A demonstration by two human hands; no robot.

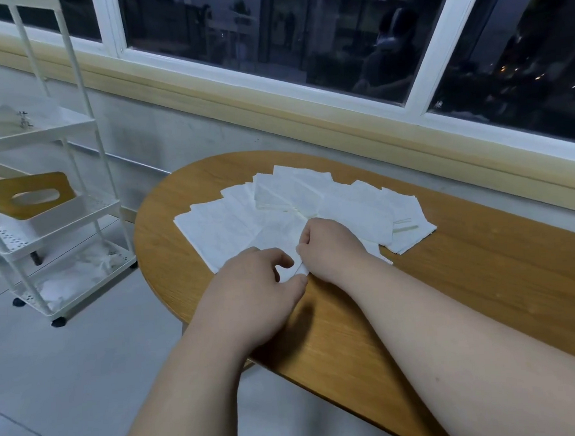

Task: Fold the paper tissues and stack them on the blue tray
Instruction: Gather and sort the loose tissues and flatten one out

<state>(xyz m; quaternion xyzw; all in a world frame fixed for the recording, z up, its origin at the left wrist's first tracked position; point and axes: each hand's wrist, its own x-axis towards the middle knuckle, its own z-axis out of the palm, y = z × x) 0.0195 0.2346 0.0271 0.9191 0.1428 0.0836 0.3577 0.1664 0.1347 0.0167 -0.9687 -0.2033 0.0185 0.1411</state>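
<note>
Wood-grain oval table carries a fan of thin white paper tissues overlapping at its far middle, and no blue tray is in view. The likely faults are a sheet torn by opposed pulling, neighbouring sheets dragged along with it, or a crooked crease. At the fan's near edge the left hand and the right hand lie side by side, fingers curled, each pinching the near edge of the nearest white tissue.
</note>
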